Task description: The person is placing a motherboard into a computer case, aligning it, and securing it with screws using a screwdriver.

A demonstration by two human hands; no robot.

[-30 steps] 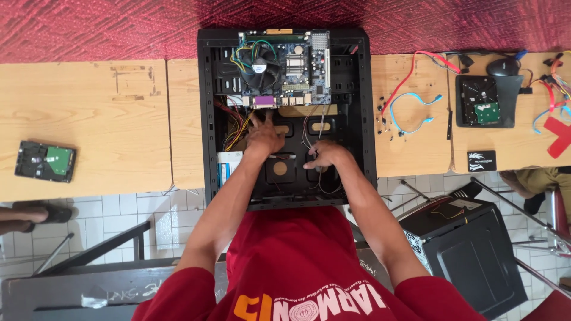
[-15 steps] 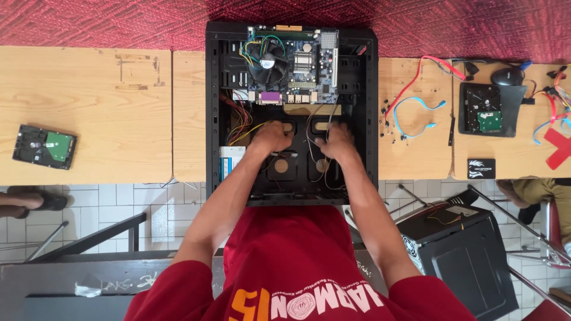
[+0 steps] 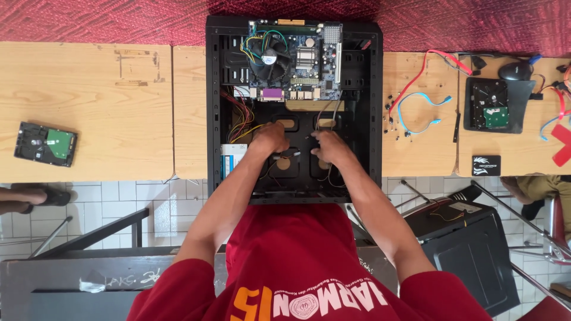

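- An open black computer case lies on its side in the upper middle of the frame, across the wooden tables.
- The left hand is inside the case, just below centre, resting on the black inner panel; its fingers are curled downward, and I cannot tell whether they pinch anything.
- The right hand is just beside it, fingers bent toward thin dark wires; whether it grips them I cannot tell.
- Above the hands sits the motherboard with a round cooler fan.
- A bundle of coloured cables runs to the left of the left hand.
- At the left edge a hard drive lies on the table.
- At the upper right lie red and blue data cables, another drive and a mouse.
- A black side panel lies at the lower right.
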